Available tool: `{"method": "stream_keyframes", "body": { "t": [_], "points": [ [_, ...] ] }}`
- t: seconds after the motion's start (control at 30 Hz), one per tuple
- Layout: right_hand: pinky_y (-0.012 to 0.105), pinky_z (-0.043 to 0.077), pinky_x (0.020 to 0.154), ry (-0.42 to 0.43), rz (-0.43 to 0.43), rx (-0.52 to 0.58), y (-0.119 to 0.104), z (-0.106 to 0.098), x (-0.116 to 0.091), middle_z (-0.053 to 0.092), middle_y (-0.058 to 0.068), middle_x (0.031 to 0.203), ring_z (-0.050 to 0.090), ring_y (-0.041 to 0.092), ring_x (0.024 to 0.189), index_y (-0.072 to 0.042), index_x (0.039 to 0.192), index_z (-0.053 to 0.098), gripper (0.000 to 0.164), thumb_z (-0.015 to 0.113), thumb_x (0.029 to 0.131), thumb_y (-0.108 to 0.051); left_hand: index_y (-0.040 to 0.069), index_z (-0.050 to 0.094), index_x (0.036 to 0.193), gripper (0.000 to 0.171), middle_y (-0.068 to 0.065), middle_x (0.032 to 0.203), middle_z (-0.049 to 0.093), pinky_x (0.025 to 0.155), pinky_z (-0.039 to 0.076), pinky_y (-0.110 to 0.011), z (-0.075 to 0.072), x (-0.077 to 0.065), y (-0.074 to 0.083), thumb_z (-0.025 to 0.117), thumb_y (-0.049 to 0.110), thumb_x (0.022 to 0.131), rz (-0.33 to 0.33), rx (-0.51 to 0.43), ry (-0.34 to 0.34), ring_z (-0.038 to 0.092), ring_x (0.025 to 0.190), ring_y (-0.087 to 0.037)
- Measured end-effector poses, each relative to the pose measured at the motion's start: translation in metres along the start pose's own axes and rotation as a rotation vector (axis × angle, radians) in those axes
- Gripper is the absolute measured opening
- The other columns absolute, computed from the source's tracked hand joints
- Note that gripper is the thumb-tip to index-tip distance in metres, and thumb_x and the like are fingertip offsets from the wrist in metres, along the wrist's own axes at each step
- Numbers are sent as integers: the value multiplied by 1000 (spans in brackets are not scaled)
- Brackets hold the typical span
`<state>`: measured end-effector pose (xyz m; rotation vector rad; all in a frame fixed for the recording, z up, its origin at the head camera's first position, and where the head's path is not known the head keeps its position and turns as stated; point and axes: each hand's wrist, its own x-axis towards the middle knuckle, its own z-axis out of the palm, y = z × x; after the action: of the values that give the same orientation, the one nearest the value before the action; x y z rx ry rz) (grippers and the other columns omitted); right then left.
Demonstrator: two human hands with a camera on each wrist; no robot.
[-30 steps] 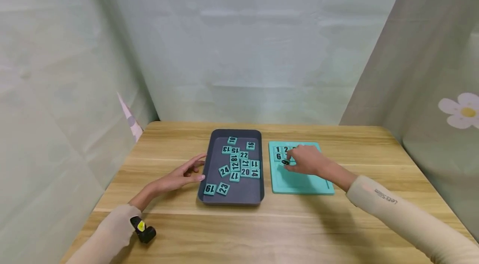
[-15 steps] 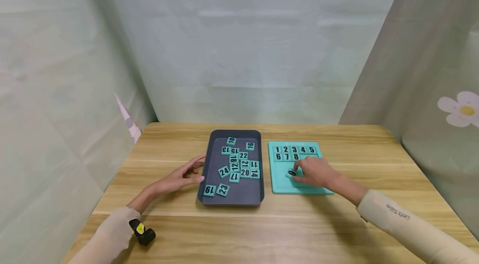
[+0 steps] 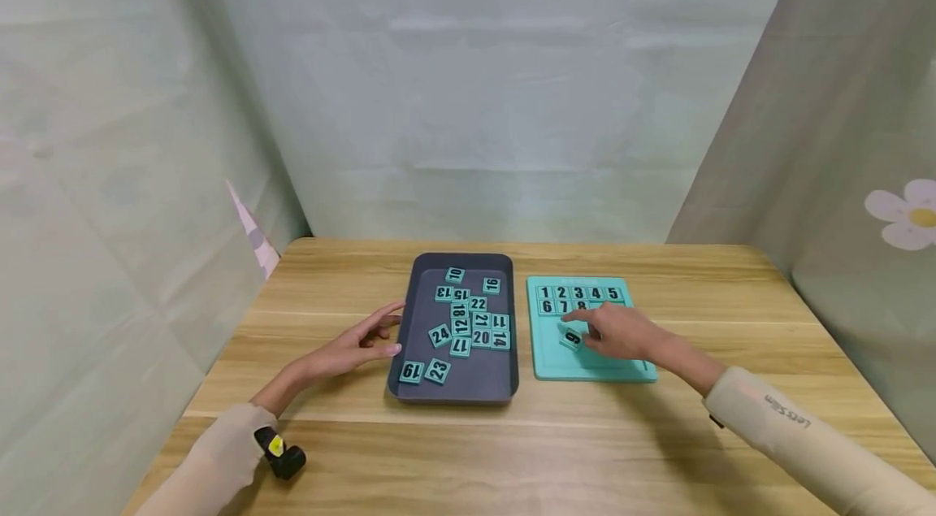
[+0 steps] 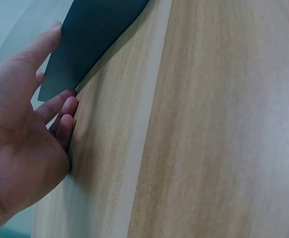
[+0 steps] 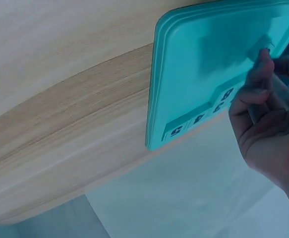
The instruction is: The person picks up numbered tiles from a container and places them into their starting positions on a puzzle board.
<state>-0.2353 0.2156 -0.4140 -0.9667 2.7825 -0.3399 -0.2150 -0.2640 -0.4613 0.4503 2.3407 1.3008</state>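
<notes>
At the tray's left side, my left hand rests with relaxed, spread fingers, thumb tip at the wall of the dark grey tray. My right hand is over the turquoise number board. Its index finger reaches out past the number 9 tile, while another fingertip is right at the tile's right edge. That tile lies askew on the open part of the board. Tiles 1 to 5 fill the board's top row; 6, 7 and 8 begin the second, with the 8 partly covered by the hand.
Inside the tray lie several loose turquoise number tiles, turned various ways. Tray and board stand side by side on a wooden table. Pale curtains hang behind and at both sides.
My right hand has shifted right and down the board with the 9 tile, away from the number rows. Its index finger has now straightened off the tile. The left hand stays at the tray.
</notes>
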Motion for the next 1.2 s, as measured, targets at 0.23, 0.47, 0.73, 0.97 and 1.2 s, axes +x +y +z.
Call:
{"method": "stream_keyframes", "body": {
  "t": [0.23,0.47,0.73,0.97,1.2],
  "points": [
    [20,37,55,-34,-43,42,8,1,1,66,-9,71,44,1,57,-10,136,63,44,69,92,-9,34,18,163,73,-18,166,30,110,34,-52,0,0,0,60,35,104,-12,-15,-5,37,137,-36],
    [20,36,56,-13,-110,57,16,4,2,71,-5,83,44,1,62,-14,137,63,44,68,93,-7,34,19,163,72,-18,166,30,112,33,-54,0,-1,1,60,35,104,-13,-24,3,36,137,-36],
    [22,44,65,-3,-105,92,23,6,0,68,-9,80,50,0,68,-13,122,71,29,74,93,-16,33,20,163,72,-19,166,30,112,33,-53,1,-1,2,60,35,104,-13,-20,5,37,137,-36],
    [21,44,64,32,-52,195,35,5,-9,65,-9,77,50,0,67,-6,115,72,27,75,93,-22,30,21,163,72,-18,164,33,110,35,-49,0,0,4,60,35,104,-5,-9,9,38,135,-34],
    [22,43,60,52,2,268,57,-4,-23,63,-6,77,49,2,65,-2,117,70,30,74,93,-21,31,20,163,73,-18,166,30,111,33,-52,1,-1,3,60,35,103,-18,-24,1,37,137,-36]
  ]
}}
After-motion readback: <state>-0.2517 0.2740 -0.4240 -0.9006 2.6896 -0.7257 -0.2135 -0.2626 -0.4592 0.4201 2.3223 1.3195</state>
